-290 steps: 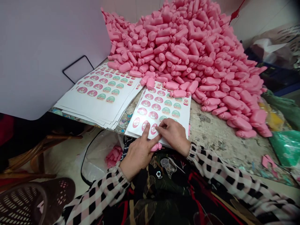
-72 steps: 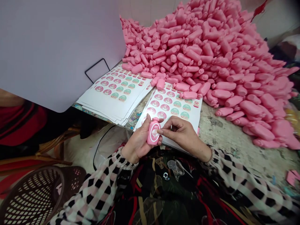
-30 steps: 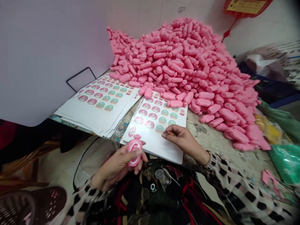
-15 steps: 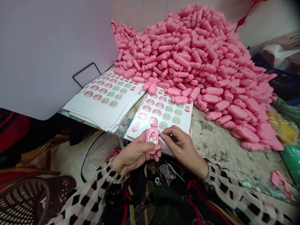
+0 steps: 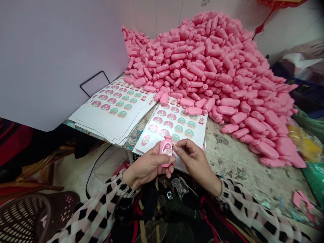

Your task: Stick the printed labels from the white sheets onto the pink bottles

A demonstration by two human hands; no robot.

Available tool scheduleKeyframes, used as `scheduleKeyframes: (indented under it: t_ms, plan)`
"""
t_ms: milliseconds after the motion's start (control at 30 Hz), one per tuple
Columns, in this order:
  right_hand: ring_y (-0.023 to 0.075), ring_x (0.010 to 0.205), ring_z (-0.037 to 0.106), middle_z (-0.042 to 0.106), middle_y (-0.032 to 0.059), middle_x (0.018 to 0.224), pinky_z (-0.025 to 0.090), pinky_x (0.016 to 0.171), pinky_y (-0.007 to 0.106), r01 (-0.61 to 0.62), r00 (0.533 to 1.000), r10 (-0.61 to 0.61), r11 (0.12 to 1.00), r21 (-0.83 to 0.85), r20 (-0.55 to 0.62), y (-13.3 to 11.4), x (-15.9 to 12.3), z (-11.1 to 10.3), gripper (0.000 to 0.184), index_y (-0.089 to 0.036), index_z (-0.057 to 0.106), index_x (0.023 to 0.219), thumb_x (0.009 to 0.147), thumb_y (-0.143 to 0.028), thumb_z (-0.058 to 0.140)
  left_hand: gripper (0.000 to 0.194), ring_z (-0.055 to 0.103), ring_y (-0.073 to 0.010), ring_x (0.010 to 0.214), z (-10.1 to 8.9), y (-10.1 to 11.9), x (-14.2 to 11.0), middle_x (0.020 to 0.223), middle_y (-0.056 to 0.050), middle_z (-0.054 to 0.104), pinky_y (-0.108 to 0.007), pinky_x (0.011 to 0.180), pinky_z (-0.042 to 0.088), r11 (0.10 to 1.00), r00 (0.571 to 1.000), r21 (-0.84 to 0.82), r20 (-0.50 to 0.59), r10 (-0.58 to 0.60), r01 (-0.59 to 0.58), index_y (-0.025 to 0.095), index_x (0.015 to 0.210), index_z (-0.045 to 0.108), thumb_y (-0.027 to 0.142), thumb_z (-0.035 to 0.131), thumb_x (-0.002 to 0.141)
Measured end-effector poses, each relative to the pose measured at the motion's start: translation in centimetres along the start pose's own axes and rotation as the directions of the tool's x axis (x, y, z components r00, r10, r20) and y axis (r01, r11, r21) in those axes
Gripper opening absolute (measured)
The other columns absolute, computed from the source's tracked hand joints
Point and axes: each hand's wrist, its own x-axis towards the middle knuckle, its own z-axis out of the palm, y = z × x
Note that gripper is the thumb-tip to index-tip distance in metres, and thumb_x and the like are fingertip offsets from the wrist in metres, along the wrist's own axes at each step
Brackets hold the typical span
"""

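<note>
My left hand (image 5: pixel 146 166) grips a small pink bottle (image 5: pixel 165 150) upright just in front of the table edge. A label shows on the bottle's front. My right hand (image 5: pixel 193 158) pinches at the bottle's right side with thumb and forefinger; whether a sticker is between them I cannot tell. Right behind both hands lies a white sticker sheet (image 5: pixel 174 126) with rows of round pink and green labels. A huge heap of unlabelled pink bottles (image 5: pixel 215 71) covers the back of the table.
A thick stack of sticker sheets (image 5: pixel 113 108) lies at the left of the worn table (image 5: pixel 238 158). A large white board (image 5: pixel 55 54) stands at the left. A brown plastic basket (image 5: pixel 30 219) and a clear bag (image 5: pixel 106 168) sit on the floor. Green bags (image 5: pixel 314 168) lie at the right.
One second ago my right hand was on the sheet and my left held the bottle low. Both hands have since met at the bottle, with my right fingers on its side.
</note>
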Motion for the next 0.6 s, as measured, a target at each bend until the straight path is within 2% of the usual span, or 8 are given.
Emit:
scheduleKeyframes:
  t_ms: [67,200,267,333,400,467,600]
  plan:
    - [0.012,0.07,0.051,0.056,-0.0017,0.075,0.042,0.066,0.025,-0.068,0.998,0.067,0.994,0.088,0.012,0.1,0.2,0.1,0.018,-0.02,0.055,0.082,0.085,-0.038,0.056,0.028,0.054,-0.0096,0.052,0.1,0.1,0.2,0.06,0.004,0.054,-0.02,0.048,0.045,1.0,1.0,0.018,0.003,-0.005,0.005,0.019,0.097,0.042,0.015,0.06,0.076]
    - [0.011,0.067,0.049,0.055,-0.0025,0.073,0.041,0.062,0.024,-0.053,0.999,0.053,0.996,0.072,0.002,0.3,0.4,-0.3,0.021,-0.02,0.054,0.078,0.082,-0.039,0.06,0.03,0.054,-0.0099,0.049,0.4,0.2,0.4,0.058,0.005,0.055,-0.02,0.047,0.045,0.998,1.0,0.058,0.014,-0.019,0.018,0.02,0.1,0.04,0.015,0.058,0.077]
    - [0.011,0.065,0.05,0.055,-0.0023,0.072,0.04,0.06,0.024,-0.004,1.0,0.003,1.0,-0.002,-0.021,0.4,0.5,-0.6,0.02,-0.02,0.055,0.076,0.082,-0.038,0.061,0.03,0.054,-0.0098,0.047,0.6,0.3,0.5,0.058,0.005,0.055,-0.02,0.046,0.045,0.997,1.0,0.076,0.012,-0.028,0.027,0.02,0.1,0.039,0.015,0.057,0.077]
    - [0.0114,0.065,0.05,0.056,-0.0013,0.071,0.04,0.06,0.025,0.109,0.992,-0.118,0.983,-0.145,-0.054,0.4,0.5,-0.9,0.017,-0.02,0.057,0.076,0.083,-0.034,0.061,0.031,0.054,-0.0101,0.047,0.8,0.2,0.7,0.059,0.004,0.056,-0.021,0.045,0.047,0.996,1.0,0.084,0.006,-0.022,0.021,0.02,0.101,0.038,0.016,0.058,0.077]
    - [0.0124,0.067,0.051,0.057,0.0001,0.071,0.039,0.062,0.027,0.248,0.957,-0.283,0.911,-0.328,-0.064,0.5,0.4,-1.2,0.013,-0.02,0.058,0.075,0.084,-0.029,0.06,0.033,0.054,-0.0101,0.048,0.9,0.0,1.0,0.06,0.004,0.056,-0.021,0.045,0.048,0.997,1.0,0.073,-0.002,-0.004,0.004,0.02,0.104,0.039,0.015,0.058,0.077]
    - [0.0135,0.068,0.052,0.058,0.0014,0.071,0.039,0.063,0.028,0.346,0.909,-0.415,0.802,-0.487,-0.038,0.6,0.3,-1.4,0.01,-0.019,0.06,0.076,0.084,-0.025,0.06,0.033,0.053,-0.0094,0.047,1.0,-0.2,1.2,0.059,0.005,0.055,-0.021,0.045,0.048,0.999,1.0,0.053,-0.014,0.008,-0.007,0.02,0.105,0.039,0.014,0.057,0.077]
    - [0.015,0.07,0.054,0.061,0.0032,0.074,0.038,0.064,0.03,0.443,0.821,-0.569,0.595,-0.671,0.037,1.1,0.1,-1.7,0.003,-0.02,0.062,0.081,0.083,-0.022,0.06,0.024,0.053,-0.0085,0.046,1.1,-0.4,1.7,0.06,0.005,0.054,-0.021,0.044,0.049,1.0,1.0,0.017,-0.021,0.005,-0.005,0.019,0.097,0.041,0.013,0.055,0.078]
